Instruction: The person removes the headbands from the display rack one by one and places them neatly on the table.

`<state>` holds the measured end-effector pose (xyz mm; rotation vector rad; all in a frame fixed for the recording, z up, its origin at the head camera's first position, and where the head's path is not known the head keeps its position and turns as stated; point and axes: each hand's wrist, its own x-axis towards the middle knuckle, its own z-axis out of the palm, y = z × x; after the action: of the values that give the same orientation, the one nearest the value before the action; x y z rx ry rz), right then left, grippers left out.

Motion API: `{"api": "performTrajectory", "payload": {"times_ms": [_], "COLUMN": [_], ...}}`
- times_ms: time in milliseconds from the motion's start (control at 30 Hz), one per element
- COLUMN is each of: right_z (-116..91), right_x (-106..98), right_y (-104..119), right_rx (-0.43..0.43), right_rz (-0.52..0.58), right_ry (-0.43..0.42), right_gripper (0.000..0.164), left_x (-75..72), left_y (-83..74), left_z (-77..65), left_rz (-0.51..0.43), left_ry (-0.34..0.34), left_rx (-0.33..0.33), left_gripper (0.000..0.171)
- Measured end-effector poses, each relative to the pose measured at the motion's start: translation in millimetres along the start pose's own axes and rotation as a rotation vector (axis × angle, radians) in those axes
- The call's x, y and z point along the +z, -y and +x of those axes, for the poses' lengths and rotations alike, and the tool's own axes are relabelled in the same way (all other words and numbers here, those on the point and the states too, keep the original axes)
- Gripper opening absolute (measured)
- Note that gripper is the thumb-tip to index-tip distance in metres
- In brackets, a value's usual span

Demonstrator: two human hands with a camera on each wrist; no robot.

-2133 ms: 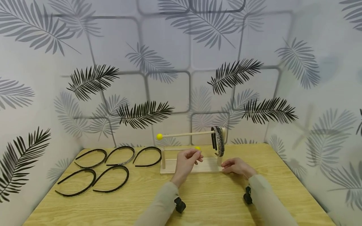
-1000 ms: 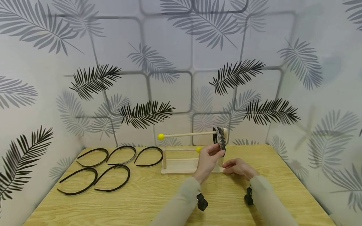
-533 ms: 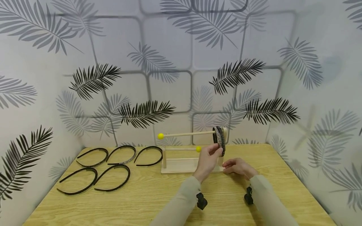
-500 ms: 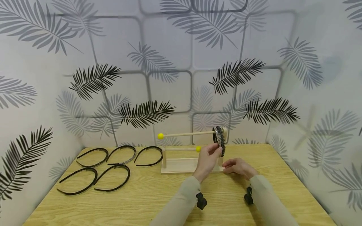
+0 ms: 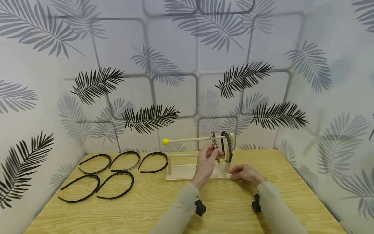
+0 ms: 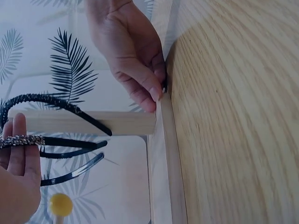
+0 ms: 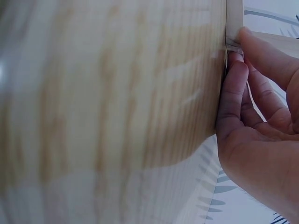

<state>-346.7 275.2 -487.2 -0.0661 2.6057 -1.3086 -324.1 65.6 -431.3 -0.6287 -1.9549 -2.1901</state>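
Observation:
My left hand pinches a silver-glitter headband that hangs round the upper rod of a wooden rack. In the left wrist view the glittery band lies between thumb and fingers. To its right, a black toothed headband hangs on the same rod near the upright; the left wrist view shows its dark, textured band. My right hand grips the right end of the rack's base, with thumb and fingers on either side of the base's edge in the right wrist view.
Several headbands lie on the table's left, among them a black one beside the rack and a partly silver one. A yellow ball caps the upper rod's left end. Patterned walls stand behind and at both sides.
My left hand reached the bunched headbands, took hold of the silver-glitter one and slid it left along the rod, apart from the black toothed one. My right hand stayed on the base.

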Motion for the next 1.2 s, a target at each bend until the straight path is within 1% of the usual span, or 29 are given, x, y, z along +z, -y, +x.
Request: {"api": "performTrajectory", "payload": {"times_ms": [100, 200, 400, 500, 700, 800, 900, 1033, 1200], "right_z": [0.0, -0.1, 0.3, 0.9, -0.6, -1.6, -1.7, -2.0, -2.2], "right_x": [0.1, -0.8, -1.4, -1.8, -1.1, -1.5, -1.4, -0.9, 0.5], "right_y": [-0.6, -0.9, -0.4, -0.3, -0.6, 0.1, 0.6, 1.1, 1.5], "right_rx": [0.001, -0.003, 0.001, 0.007, -0.003, -0.009, -0.01, -0.006, -0.01], "right_rz": [0.002, 0.005, 0.012, 0.02, 0.027, 0.03, 0.035, 0.026, 0.011], "right_ry": [0.002, 0.004, 0.001, 0.003, 0.011, 0.013, 0.013, 0.008, -0.001], "right_gripper": [0.026, 0.026, 0.028, 0.028, 0.027, 0.027, 0.027, 0.026, 0.025], "left_x": [-7.8, -15.0, -26.4, -32.0, -44.0, -49.3, -54.7, -61.6, -70.2], "left_y": [0.3, 0.4, -2.8, -5.2, -6.7, -8.0, -9.4, -16.0, -35.2], "left_z": [-1.0, -2.3, -3.3, -3.4, -5.1, -5.7, -6.7, -10.7, -21.3], "left_rz": [-0.011, 0.008, -0.019, -0.038, -0.023, -0.005, -0.006, -0.013, 0.045], "left_ry": [0.017, 0.029, 0.012, 0.007, -0.007, -0.023, -0.036, -0.049, -0.074], "left_rx": [-0.004, -0.005, -0.008, -0.006, 0.029, 0.02, -0.008, -0.027, 0.006], "left_gripper": [0.024, 0.028, 0.038, 0.036, 0.03, 0.028, 0.027, 0.027, 0.028]}}
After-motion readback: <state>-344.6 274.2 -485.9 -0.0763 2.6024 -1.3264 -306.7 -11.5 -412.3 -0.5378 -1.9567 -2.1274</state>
